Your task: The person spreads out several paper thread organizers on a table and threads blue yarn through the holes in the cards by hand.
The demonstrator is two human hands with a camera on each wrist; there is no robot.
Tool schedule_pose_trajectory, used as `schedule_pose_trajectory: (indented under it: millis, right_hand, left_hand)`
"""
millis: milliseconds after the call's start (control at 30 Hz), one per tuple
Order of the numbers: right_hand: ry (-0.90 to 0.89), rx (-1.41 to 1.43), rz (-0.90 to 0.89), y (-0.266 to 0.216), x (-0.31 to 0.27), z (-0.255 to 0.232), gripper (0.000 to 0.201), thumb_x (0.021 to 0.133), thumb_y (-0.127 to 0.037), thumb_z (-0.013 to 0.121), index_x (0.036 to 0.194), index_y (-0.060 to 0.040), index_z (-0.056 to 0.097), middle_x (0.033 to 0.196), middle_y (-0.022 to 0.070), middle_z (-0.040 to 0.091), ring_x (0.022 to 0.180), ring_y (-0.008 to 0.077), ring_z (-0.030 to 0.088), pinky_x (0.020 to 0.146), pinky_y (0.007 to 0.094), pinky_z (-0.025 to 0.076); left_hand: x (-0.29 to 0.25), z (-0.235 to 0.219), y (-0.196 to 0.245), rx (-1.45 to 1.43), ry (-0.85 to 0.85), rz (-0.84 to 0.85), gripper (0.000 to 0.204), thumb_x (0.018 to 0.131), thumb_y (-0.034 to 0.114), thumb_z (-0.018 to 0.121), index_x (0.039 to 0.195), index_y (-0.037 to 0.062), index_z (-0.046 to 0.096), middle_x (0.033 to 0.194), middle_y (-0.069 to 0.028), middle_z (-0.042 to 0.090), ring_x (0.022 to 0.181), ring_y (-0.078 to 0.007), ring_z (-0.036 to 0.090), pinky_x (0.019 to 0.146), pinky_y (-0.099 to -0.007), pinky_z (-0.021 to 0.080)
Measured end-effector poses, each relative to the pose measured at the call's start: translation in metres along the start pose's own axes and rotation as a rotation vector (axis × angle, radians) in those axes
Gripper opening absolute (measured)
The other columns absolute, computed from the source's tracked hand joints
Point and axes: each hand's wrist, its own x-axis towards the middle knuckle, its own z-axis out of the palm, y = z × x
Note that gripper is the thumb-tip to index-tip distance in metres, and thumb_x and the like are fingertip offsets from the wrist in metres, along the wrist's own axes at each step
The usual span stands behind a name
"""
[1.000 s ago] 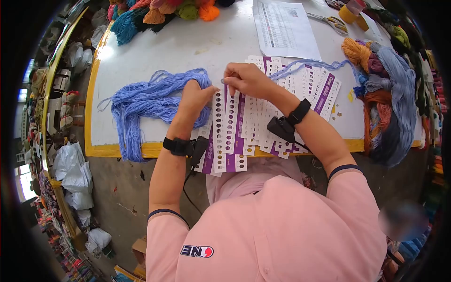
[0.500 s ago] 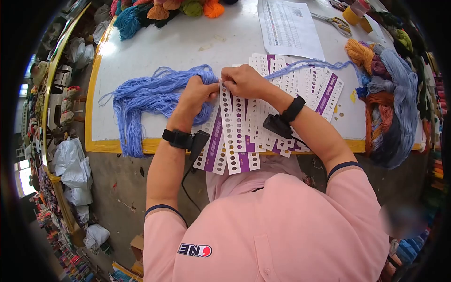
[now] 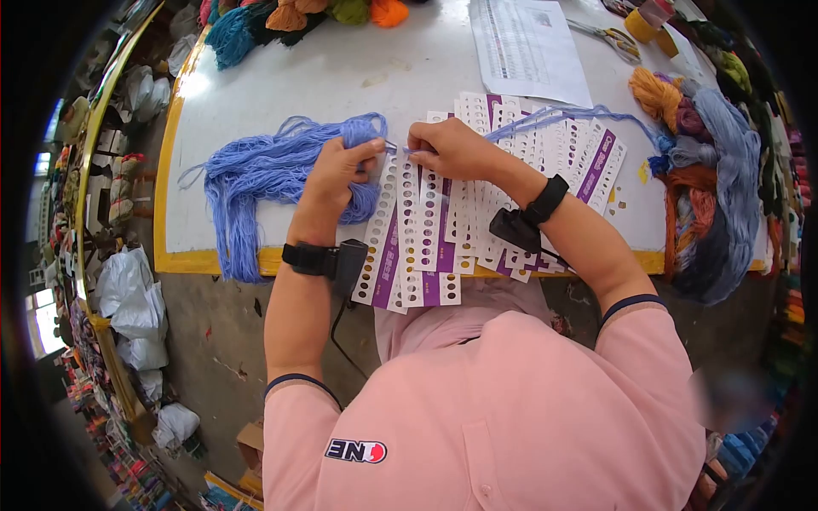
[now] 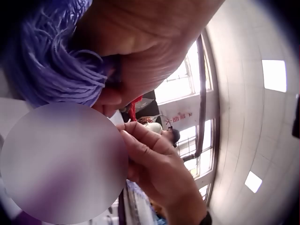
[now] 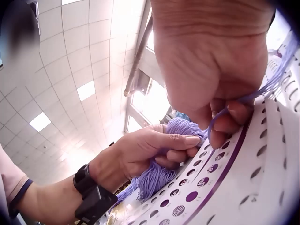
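A bundle of blue-violet yarn (image 3: pixel 256 175) lies on the table, one end looped through my left hand (image 3: pixel 341 170), whose fingers and thumb curl round it. In the right wrist view the left hand (image 5: pixel 145 150) grips the yarn (image 5: pixel 185 127), thumb on top. Close beside it, my right hand (image 3: pixel 452 149) pinches a thin strand of the same colour; the right wrist view shows that strand running through the right hand's (image 5: pixel 215 70) curled fingers. Under both hands lie punched white cards (image 3: pixel 409 230) with purple stripes, fanned out and overlapping.
A printed sheet (image 3: pixel 528 51) and scissors (image 3: pixel 618 41) lie at the back of the table, near a yellow tape roll (image 3: pixel 639 25). Coloured skeins (image 3: pixel 720 187) are heaped at the right; more skeins (image 3: pixel 234 38) lie at the back left. The table's yellow edge (image 3: pixel 196 262) runs along the front.
My hands have come slightly apart, with a strand now visible between them. The left hand's thumb has shifted over the yarn, and the cards at the front have swung a little left.
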Motion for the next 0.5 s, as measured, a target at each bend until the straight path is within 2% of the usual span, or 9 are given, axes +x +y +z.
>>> schedule_pose_trajectory:
  millis: [33, 67, 133, 167, 233, 367, 500]
  right_hand:
    - [-0.017, -0.007, -0.001, -0.001, -0.001, 0.0, 0.016, 0.087, -0.018, 0.064, 0.092, -0.0025, 0.064, 0.081, 0.0183, 0.068, 0.077, 0.0363, 0.066, 0.069, 0.0408, 0.051]
    - [-0.027, -0.023, -0.008, -0.001, -0.002, 0.001, 0.016, 0.088, -0.018, 0.063, 0.091, -0.0026, 0.064, 0.08, 0.0169, 0.068, 0.075, 0.0337, 0.066, 0.068, 0.0397, 0.051]
    - [-0.047, -0.055, -0.025, 0.0, 0.0, 0.001, 0.017, 0.09, -0.019, 0.062, 0.091, -0.0027, 0.065, 0.077, 0.014, 0.068, 0.072, 0.0285, 0.066, 0.067, 0.0374, 0.05]
    - [-0.086, 0.073, 0.022, 0.0, 0.0, 0.0, 0.017, 0.092, -0.018, 0.061, 0.091, -0.0025, 0.065, 0.077, 0.011, 0.067, 0.071, 0.0229, 0.064, 0.066, 0.0347, 0.049]
    - [-0.162, 0.329, 0.119, 0.001, 0.0, -0.004, 0.017, 0.096, -0.017, 0.058, 0.09, -0.0019, 0.065, 0.076, 0.0049, 0.065, 0.07, 0.0119, 0.06, 0.065, 0.0291, 0.048]
    - [-0.131, 0.392, 0.113, 0.004, 0.001, -0.006, 0.02, 0.099, -0.017, 0.056, 0.091, -0.0013, 0.065, 0.076, 0.0013, 0.062, 0.071, 0.0074, 0.056, 0.065, 0.0263, 0.047]
    - [-0.157, 0.314, 0.089, 0.004, 0.002, -0.003, 0.02, 0.098, -0.017, 0.056, 0.092, -0.0004, 0.065, 0.076, 0.0021, 0.063, 0.069, 0.0078, 0.057, 0.064, 0.0253, 0.046]
  left_hand:
    - [-0.004, 0.0, 0.005, -0.121, -0.001, -0.045, 0.017, 0.087, 0.014, 0.07, 0.088, -0.0026, 0.068, 0.067, 0.0016, 0.055, 0.056, -0.0045, 0.043, 0.045, -0.0214, 0.03]
    - [-0.006, 0.0, 0.008, -0.243, 0.001, -0.088, 0.016, 0.088, 0.014, 0.069, 0.088, -0.0022, 0.068, 0.067, 0.0025, 0.053, 0.056, -0.0041, 0.041, 0.045, -0.0207, 0.028]
    - [-0.003, -0.009, 0.003, -0.382, -0.107, -0.09, 0.016, 0.089, 0.013, 0.068, 0.094, -0.0026, 0.07, 0.063, 0.0039, 0.051, 0.053, -0.0039, 0.038, 0.046, -0.0204, 0.026]
    - [-0.001, -0.011, 0.001, -0.453, -0.161, -0.09, 0.017, 0.09, 0.013, 0.067, 0.096, -0.0029, 0.071, 0.062, 0.0047, 0.05, 0.051, -0.0038, 0.037, 0.046, -0.0202, 0.025]
    - [-0.011, -0.004, 0.004, -0.258, -0.168, 0.014, 0.019, 0.091, 0.013, 0.067, 0.097, -0.0036, 0.071, 0.06, 0.0053, 0.047, 0.051, -0.0038, 0.034, 0.046, -0.0206, 0.022]
    - [-0.015, 0.014, 0.012, -0.046, -0.069, 0.148, 0.019, 0.091, 0.013, 0.066, 0.097, -0.0039, 0.072, 0.058, 0.0063, 0.042, 0.049, -0.004, 0.031, 0.046, -0.0218, 0.02]
    - [-0.01, 0.004, 0.011, -0.315, -0.022, 0.038, 0.015, 0.093, 0.01, 0.062, 0.094, -0.0041, 0.065, 0.074, -0.0013, 0.056, 0.056, -0.0039, 0.039, 0.045, -0.0177, 0.03]
